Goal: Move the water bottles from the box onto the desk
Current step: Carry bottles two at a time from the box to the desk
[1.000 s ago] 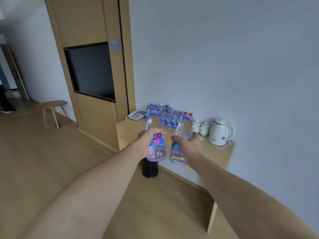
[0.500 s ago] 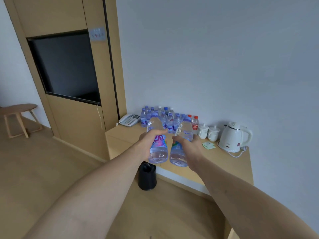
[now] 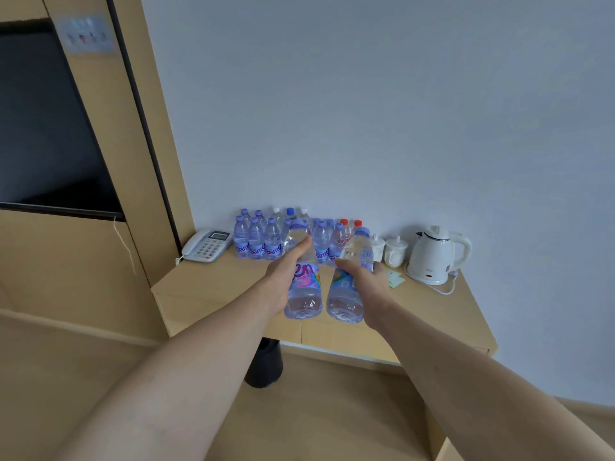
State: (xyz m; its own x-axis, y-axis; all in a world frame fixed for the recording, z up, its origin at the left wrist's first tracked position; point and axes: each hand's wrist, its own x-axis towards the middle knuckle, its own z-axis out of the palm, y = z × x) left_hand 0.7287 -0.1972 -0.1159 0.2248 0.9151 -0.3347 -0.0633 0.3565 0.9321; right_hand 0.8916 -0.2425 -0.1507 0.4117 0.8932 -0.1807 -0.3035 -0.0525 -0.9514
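- Clear plastic is what each hand carries: your left hand [image 3: 283, 277] is wrapped round one water bottle [image 3: 303, 287], and your right hand [image 3: 362, 284] is wrapped round a second bottle [image 3: 347, 291], thumbs over the labels.
- Both bottles hang in the air above the front part of the wooden desk [image 3: 206, 294], tilted away from you with caps toward twelve o'clock and bases toward six.
- Standing bottles [image 3: 256, 241] already fill the back of the desk against the wall, at twelve o'clock from your hands; the box is out of view.
- Bring each bottle upright before lowering it, so the base lands flat rather than on an edge.
- Aim for the bare wood just in front of the standing rows; a nudge there could, I judge, topple several.
- Keep clear of the phone [image 3: 208, 246] at ten o'clock, and of the cups [image 3: 396, 249] and kettle [image 3: 432, 254] at two o'clock.
- Let go only once each base sits steady.
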